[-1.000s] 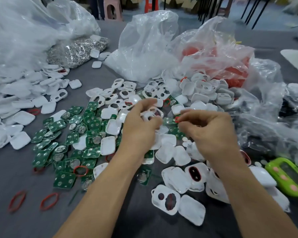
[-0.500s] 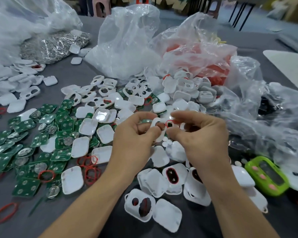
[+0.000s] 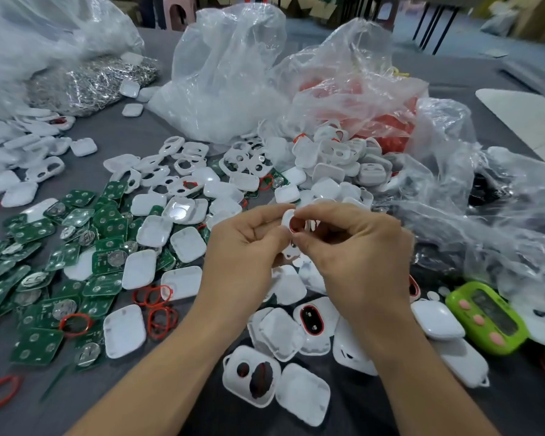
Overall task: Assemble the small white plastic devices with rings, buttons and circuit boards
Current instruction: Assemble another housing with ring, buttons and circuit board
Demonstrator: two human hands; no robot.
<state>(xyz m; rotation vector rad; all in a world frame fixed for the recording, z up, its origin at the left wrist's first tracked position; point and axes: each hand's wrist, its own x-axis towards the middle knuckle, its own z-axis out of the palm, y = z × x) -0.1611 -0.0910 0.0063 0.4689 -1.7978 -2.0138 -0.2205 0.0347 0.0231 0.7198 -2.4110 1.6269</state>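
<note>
Above the middle of the grey table [image 3: 145, 401], the left hand [image 3: 243, 250] and the right hand [image 3: 362, 259] meet, and each one pinches with thumb and forefinger the same small white plastic shell [image 3: 287, 217]. A thin red rubber ring [image 3: 294, 226] sits in the opening of this shell, just at the tips of the right hand. Under and in front of the hands lie many white plastic covers; the nearest one, a white front cover with two holes [image 3: 250, 376], lies flat between the forearms. To the left is a spread of square green circuit boards [image 3: 35, 346], with loose red rings [image 3: 161, 319] beside them. To the right lies a lime-green device with pink buttons [image 3: 485, 316]. Behind everything stand crumpled clear plastic bags [image 3: 227, 89], one of which holds red parts, and far left lies a heap of silver metal pieces [image 3: 88, 80].
</note>
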